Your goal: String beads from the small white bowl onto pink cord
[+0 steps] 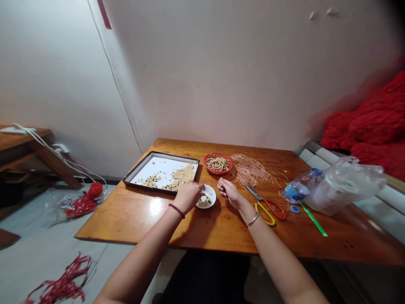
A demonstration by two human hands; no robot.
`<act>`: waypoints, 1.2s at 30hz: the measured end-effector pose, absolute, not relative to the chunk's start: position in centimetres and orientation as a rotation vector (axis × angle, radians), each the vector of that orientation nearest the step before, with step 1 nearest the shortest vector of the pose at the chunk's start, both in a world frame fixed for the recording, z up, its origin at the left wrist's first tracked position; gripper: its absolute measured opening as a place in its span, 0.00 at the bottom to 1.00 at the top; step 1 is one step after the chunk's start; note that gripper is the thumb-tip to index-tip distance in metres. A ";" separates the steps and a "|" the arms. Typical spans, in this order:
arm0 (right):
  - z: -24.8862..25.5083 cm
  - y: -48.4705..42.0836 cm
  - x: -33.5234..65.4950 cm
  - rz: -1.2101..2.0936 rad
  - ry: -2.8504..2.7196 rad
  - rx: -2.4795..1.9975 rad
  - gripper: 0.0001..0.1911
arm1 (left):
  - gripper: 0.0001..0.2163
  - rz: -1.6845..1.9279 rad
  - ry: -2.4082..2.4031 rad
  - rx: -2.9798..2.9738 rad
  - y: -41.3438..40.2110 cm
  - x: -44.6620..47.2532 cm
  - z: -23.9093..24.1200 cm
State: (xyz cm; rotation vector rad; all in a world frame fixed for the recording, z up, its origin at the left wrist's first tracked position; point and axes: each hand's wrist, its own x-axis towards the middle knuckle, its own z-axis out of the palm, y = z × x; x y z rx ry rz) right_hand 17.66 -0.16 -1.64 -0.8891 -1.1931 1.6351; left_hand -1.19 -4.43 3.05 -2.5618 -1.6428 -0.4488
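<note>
My left hand (pixel 189 196), with a red bead bracelet at the wrist, rests at the left rim of a small white dish (pixel 209 197) holding pale beads; its fingers are curled together over the dish. To the dish's right is my right hand (pixel 228 191), wearing a thin bangle, its fingertips pinched together on something too small to make out. Behind my left hand lies a dark-rimmed tray (pixel 158 162) scattered with beige beads. Behind the dish, a red bowl (pixel 218 163) holds strung beads.
A tangle of pink cord (pixel 251 169) lies right of the bowl. Scissors (pixel 267 207) with yellow and red handles, a green stick (pixel 313 219), a plastic bottle (pixel 299 189) and a clear bag (pixel 344 183) sit at the right. Red cords (pixel 63 287) lie on the floor.
</note>
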 end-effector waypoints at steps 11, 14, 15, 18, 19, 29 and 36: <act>-2.7 0.0 18.3 1.869 -0.966 -0.779 0.19 | 0.07 -0.389 -1.253 -2.634 -2.6 0.3 2.1; -2.6 -0.2 18.0 1.876 -1.081 -0.791 0.17 | 0.09 -0.634 -1.160 -2.531 -3.3 -0.3 2.1; -2.6 -0.3 17.9 1.889 -1.088 -0.775 0.17 | 0.10 -0.687 -1.124 -2.502 -3.5 -0.4 1.9; -2.4 -0.8 17.9 1.919 -1.080 -0.720 0.14 | 0.10 -0.744 -1.038 -2.454 -4.0 -0.4 1.0; -2.4 -1.0 17.9 1.935 -1.083 -0.708 0.14 | 0.11 -0.739 -1.036 -2.443 -4.1 -0.3 0.8; -3.0 -1.4 17.9 1.894 -0.952 -0.675 0.13 | 0.14 -0.951 -1.189 -2.479 -16.2 2.0 2.0; -3.3 -0.9 17.8 1.790 -1.025 -0.666 0.14 | 0.17 -0.271 -2.005 -2.842 -23.5 0.9 -2.7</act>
